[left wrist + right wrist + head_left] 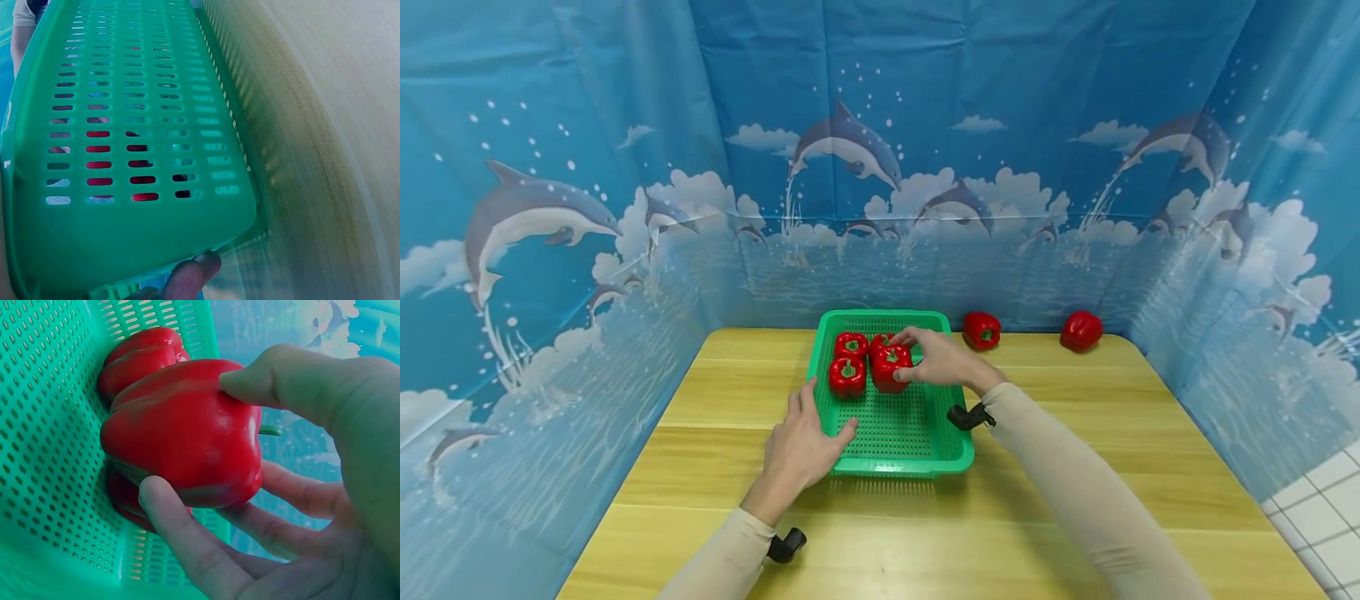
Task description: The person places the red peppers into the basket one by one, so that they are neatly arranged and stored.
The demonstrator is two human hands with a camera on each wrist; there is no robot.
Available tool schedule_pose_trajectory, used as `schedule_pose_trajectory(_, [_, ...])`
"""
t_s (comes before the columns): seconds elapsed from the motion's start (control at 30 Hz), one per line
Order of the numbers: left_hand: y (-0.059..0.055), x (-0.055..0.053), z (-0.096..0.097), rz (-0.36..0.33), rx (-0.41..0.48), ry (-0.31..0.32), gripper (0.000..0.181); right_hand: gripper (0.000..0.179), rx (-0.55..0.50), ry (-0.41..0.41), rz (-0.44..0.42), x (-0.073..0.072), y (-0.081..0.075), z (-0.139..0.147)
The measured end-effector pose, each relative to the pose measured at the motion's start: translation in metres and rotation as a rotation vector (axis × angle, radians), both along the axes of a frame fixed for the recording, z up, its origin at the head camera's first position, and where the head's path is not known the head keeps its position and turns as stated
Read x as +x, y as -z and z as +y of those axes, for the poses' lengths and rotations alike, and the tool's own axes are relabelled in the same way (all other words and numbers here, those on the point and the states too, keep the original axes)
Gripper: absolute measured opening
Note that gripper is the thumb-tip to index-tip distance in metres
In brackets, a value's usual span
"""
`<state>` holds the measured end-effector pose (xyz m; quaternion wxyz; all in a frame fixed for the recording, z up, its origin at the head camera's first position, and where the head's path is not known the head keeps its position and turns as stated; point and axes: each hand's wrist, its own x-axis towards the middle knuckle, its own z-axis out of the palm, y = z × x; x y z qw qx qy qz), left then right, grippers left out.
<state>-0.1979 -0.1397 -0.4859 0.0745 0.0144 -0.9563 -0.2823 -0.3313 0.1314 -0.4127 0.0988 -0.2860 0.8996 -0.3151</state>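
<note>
A red bell pepper (181, 434) is held by my right hand (942, 358), thumb on one side and fingers on the other. Its green stem points toward the palm in the right wrist view. The pepper is at the far part of a green perforated basket (891, 465), in front of another pepper it partly covers. Two more red bell peppers, a farther one (852, 344) and a nearer one (847, 377), stand at the basket's left. My left hand (797, 442) lies at the basket's near left side, fingers extended along the rim, thumb reaching over it.
Outside the basket, one red bell pepper (982, 331) lies just beyond its far right corner, and another (1081, 331) lies farther right near the table's back edge. The wooden table (700, 492) is enclosed on three sides by a blue dolphin-print curtain (880, 275).
</note>
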Motion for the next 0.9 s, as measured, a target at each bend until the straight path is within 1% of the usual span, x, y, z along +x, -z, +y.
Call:
schedule_pose_trajectory(0.3, [0.001,0.001,-0.001,-0.008,-0.004,-0.001,0.111,0.065,-0.003,0.035,-0.112,-0.005,0.008,-0.007])
schedule_pose_trajectory(0.47, [0.0,0.001,-0.001,-0.001,-0.008,0.001,0.111,0.065,0.001,0.038,-0.131,-0.008,0.01,-0.011])
schedule_pose_trajectory(0.67, [0.001,0.002,0.001,-0.014,-0.005,-0.001,0.111,0.066,0.01,0.045,-0.156,-0.011,0.014,-0.013])
schedule_pose_trajectory(0.9, [0.002,0.004,0.002,-0.019,0.001,-0.008,0.111,0.07,-0.003,0.04,-0.172,-0.015,0.018,-0.015])
